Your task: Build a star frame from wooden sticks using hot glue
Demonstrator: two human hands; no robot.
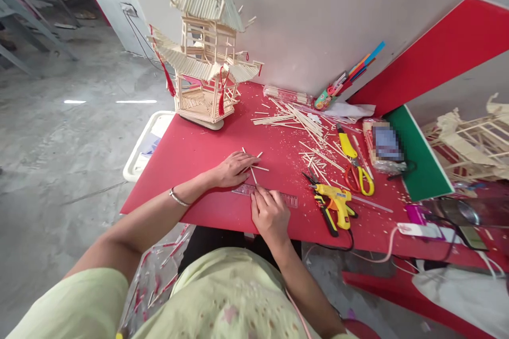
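Several thin wooden sticks point(260, 168) cross like a star on the red tabletop. My left hand point(235, 170) lies over their left part, its fingers together and pressing on them, so the crossing point is partly hidden. My right hand point(271, 213) is closed, thumb and fingertips at the near end of one stick that points toward me. Beneath and between both hands a clear plastic ruler point(289, 201) lies flat. Right of my right hand rest a yellow glue gun point(336, 198) and pliers point(328, 217) with black and yellow handles.
A wooden stick pagoda point(207, 71) with red tassels stands at the back left. Loose sticks point(302, 122) and chips cover the back middle. Scissors point(363, 180), a yellow-handled cutter point(347, 143) and a pen holder point(326, 96) are farther right, near a green board point(417, 153) and cables.
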